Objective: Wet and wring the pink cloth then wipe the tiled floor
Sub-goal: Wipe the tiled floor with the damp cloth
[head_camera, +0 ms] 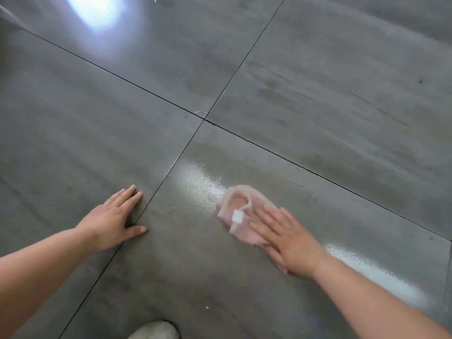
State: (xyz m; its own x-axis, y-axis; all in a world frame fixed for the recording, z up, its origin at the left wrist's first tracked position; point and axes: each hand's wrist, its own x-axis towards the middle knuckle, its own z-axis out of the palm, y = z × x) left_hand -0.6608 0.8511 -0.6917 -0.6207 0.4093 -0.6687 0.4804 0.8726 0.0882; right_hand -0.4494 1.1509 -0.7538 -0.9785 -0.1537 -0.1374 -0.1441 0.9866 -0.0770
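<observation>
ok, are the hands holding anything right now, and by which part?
Nothing is gripped. The right hand lies flat on the near end of the pink cloth, pressing it to the tiled floor. The left hand rests flat on bare tile.

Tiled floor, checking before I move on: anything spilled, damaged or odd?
Nothing damaged. Small white specks lie at the tile joint and near the shoe; the wet sheen beside the pink cloth looks like wipe water.

pink cloth (241, 216) sits crumpled lower right of frame on the grey tiled floor (318, 94), white tag up, wet streaks alongside
</observation>
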